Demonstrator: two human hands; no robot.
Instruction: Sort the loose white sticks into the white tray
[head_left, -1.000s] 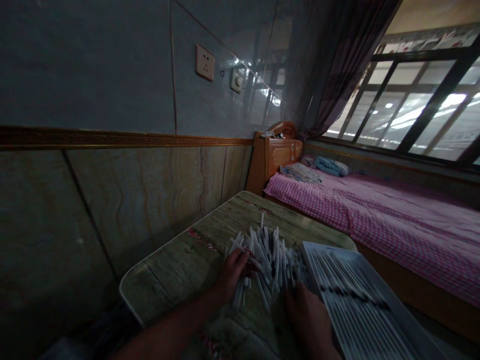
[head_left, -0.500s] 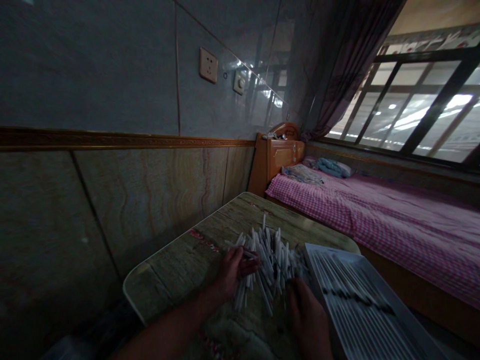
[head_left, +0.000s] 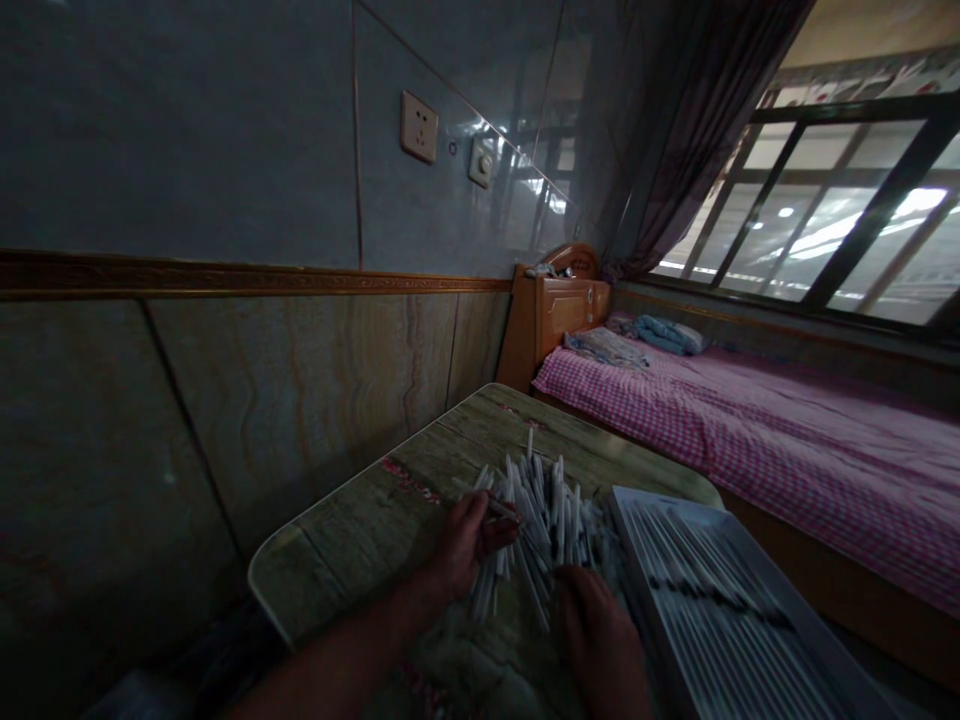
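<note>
Right hand (head_left: 601,645) shifted left, against white tubes (head_left: 544,530), perhaps paper, tray (head_left: 739,610) alongside

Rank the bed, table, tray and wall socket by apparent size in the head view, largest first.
Bed, then table; tray next, though nearness to the camera inflates it; wall socket smallest.

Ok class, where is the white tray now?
The white tray lies lower right in the head view, beside the right hand and the loose pile of white tubes.
</note>
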